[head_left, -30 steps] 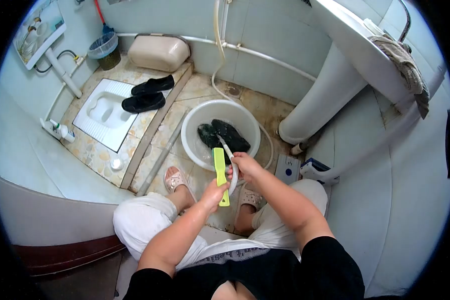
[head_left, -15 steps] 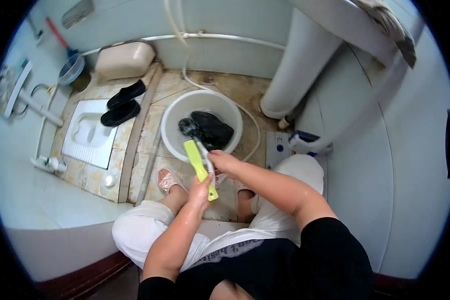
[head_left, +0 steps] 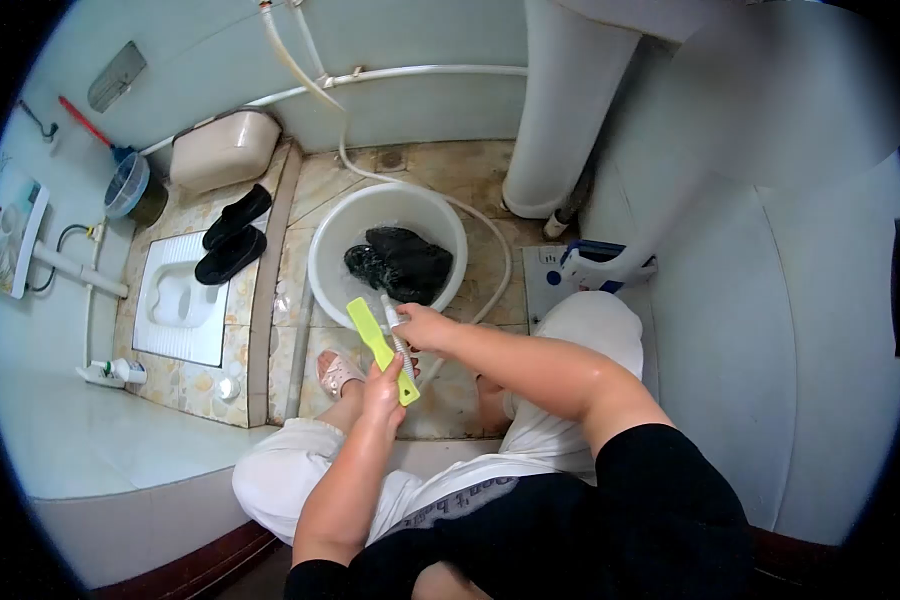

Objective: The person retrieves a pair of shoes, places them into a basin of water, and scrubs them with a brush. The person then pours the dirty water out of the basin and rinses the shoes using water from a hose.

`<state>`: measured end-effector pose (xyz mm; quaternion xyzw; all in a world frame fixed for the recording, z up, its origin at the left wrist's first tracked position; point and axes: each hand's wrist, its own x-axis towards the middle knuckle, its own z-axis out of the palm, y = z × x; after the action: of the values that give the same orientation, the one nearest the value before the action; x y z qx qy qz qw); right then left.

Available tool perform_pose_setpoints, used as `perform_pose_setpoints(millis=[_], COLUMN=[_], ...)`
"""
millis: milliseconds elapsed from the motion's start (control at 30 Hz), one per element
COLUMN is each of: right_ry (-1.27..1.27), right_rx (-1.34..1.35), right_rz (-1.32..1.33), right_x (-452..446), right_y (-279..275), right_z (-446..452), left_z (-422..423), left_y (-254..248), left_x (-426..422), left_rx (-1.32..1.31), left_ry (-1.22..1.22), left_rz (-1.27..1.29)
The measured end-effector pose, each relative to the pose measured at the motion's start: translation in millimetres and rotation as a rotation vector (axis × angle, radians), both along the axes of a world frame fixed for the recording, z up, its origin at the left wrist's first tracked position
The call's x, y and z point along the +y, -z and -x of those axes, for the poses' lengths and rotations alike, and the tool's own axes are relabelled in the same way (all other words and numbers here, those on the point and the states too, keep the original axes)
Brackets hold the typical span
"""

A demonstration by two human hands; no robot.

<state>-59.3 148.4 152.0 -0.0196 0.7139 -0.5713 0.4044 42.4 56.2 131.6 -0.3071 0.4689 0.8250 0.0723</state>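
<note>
My left hand [head_left: 382, 388] is closed around a lime-green brush [head_left: 368, 325]; its flat back faces up and its bristles are out of sight. My right hand [head_left: 425, 328] grips the end of a white ribbed hose [head_left: 391, 312] beside the brush. Both hands are just in front of a round white basin [head_left: 320, 275], and the hose end points into it. In the basin lies a black wet bundle [head_left: 410, 265], perhaps cloth or shoes, with water around it.
A pair of black shoes [head_left: 232, 254] rests by the squat toilet [head_left: 180, 345] on the left. A long pale hose [head_left: 343, 140] curves behind the basin. At right stand a white pedestal [head_left: 560, 120] and a scale [head_left: 548, 270]. A bucket [head_left: 130, 185] stands far left.
The whole view has shifted slightly, so the basin and hands appear further left. Both hands keep their hold on the brush and hose; the splash on the black bundle looks less white.
</note>
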Motion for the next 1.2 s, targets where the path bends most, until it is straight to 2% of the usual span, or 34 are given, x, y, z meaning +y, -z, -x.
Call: perform_pose_setpoints(millis=[167,267,400,467,600,733,800,967,1033,1200], right_ry=[-0.051,0.043,-0.041,0.027,0.059,0.028,0.067,0.112,0.17,0.155], right_rx=[0.038,0.028,0.086,-0.028,0.071,0.13,0.18,0.175,0.167,0.208], right_rz=[-0.047,-0.055,-0.092,-0.009,0.019,0.048,0.048,0.023,0.03,0.024], right_x=[3,2,1,3,2,5,3,9,7,11], right_y=[-1,0,10,-5,4,11,13,-9,-18,-27], right_z=[0,-3,0,-3,-2,0,3,13,14,18], left_z=[0,-2,-1,0,2,3,7,9,9,11], left_y=[0,-2,-3,-7,-5,1,8,15,8,0], left_x=[1,2,4,5,3,2,1,-6,-10,-10], left_rx=[-0.021,-0.015,0.025,0.021,0.066,0.038,0.037,-0.055,-0.158,-0.166], left_ry=[0.027,0.031,0.005,0.003,0.035,-0.005,-0.103,-0.302,-0.291,-0.281], left_rz=[0.003,-0.019,-0.066,-0.074,-0.079,-0.079,0.02,0.047,0.012,0.024])
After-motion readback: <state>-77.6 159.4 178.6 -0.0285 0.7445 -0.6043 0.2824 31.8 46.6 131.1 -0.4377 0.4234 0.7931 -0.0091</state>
